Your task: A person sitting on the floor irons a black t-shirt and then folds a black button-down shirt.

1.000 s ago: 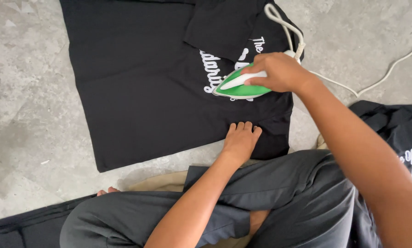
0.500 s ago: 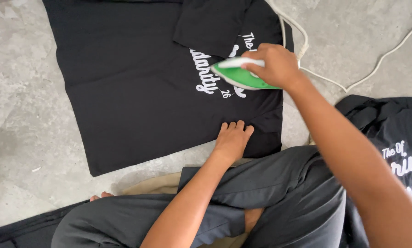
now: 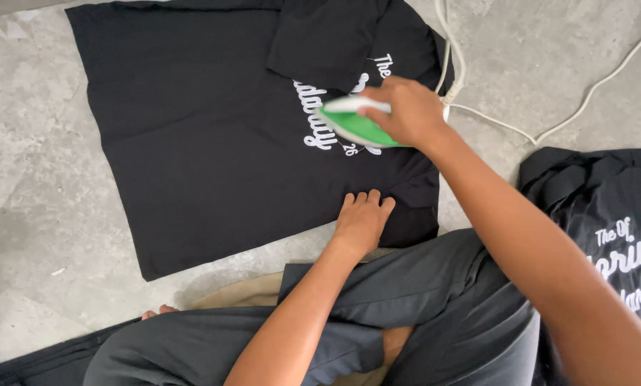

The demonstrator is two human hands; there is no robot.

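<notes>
A black T-shirt [image 3: 191,143] with white lettering lies spread flat on the grey concrete floor [image 3: 34,214]. My right hand [image 3: 405,111] grips the white handle of a green and white iron [image 3: 354,125], which rests on the shirt's printed lettering. My left hand [image 3: 363,220] lies flat, fingers together, on the shirt's near edge just below the iron. One sleeve [image 3: 320,36] is folded over the shirt's upper part.
The iron's white cord [image 3: 549,132] runs across the floor to the upper right. A second black shirt with white lettering [image 3: 606,214] lies crumpled at the right. My crossed legs in dark grey trousers [image 3: 420,300] fill the foreground, over a tan cloth [image 3: 242,293].
The iron has slid a little toward the left over the lettering with my right hand. My left hand stays pressed on the shirt's near edge. The view has shifted slightly.
</notes>
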